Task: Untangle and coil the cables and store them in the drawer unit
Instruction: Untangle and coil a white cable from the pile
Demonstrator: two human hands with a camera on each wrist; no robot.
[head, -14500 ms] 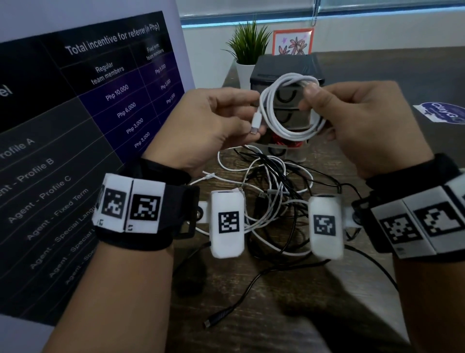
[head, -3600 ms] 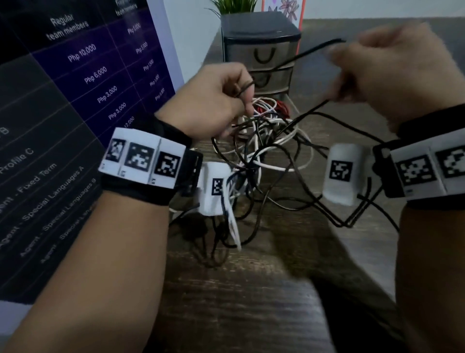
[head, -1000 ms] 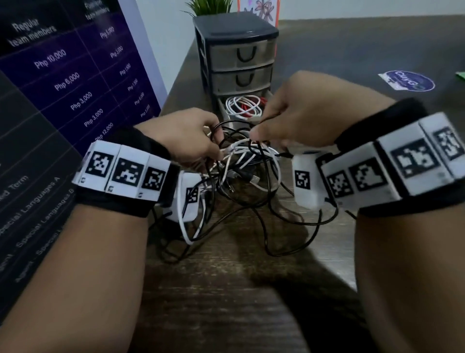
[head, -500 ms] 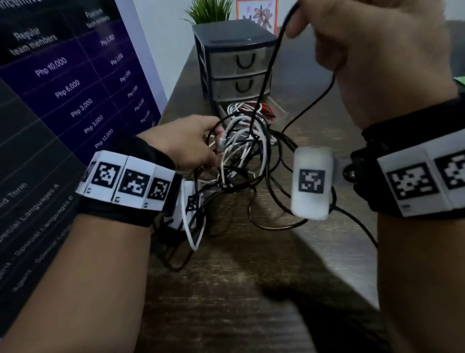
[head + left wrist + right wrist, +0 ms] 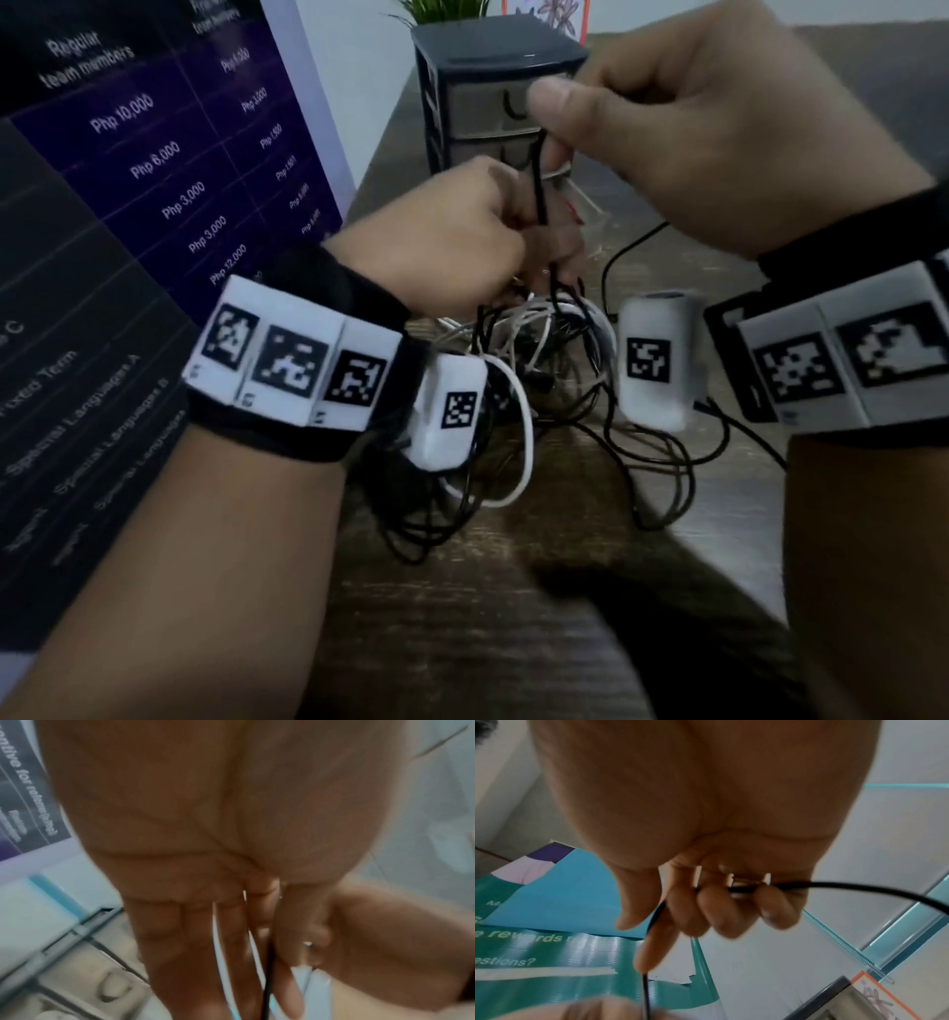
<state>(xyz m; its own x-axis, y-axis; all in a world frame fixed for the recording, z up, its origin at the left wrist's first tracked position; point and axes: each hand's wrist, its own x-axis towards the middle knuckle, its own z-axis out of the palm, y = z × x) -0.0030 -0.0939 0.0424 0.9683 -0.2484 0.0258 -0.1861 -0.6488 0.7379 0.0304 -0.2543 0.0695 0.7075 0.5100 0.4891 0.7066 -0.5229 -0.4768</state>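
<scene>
right hand (image 5: 708, 128) pinches a black cable (image 5: 539, 190), left hand (image 5: 462, 236) clutching the tangle (image 5: 539, 349) above the counter (image 5: 462, 616); untangling underway, next likely drawing that strand free.

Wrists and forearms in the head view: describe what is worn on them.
Each forearm is bare. The left wrist carries a black strap with a band of white panels printed with black square codes. The right wrist wears the same. A white rounded camera pod with one code tag hangs inside each: left pod, right pod.

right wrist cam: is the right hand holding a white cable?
No, the right hand curls its fingers around a black cable, which trails off past the little finger and down by the thumb.
</scene>
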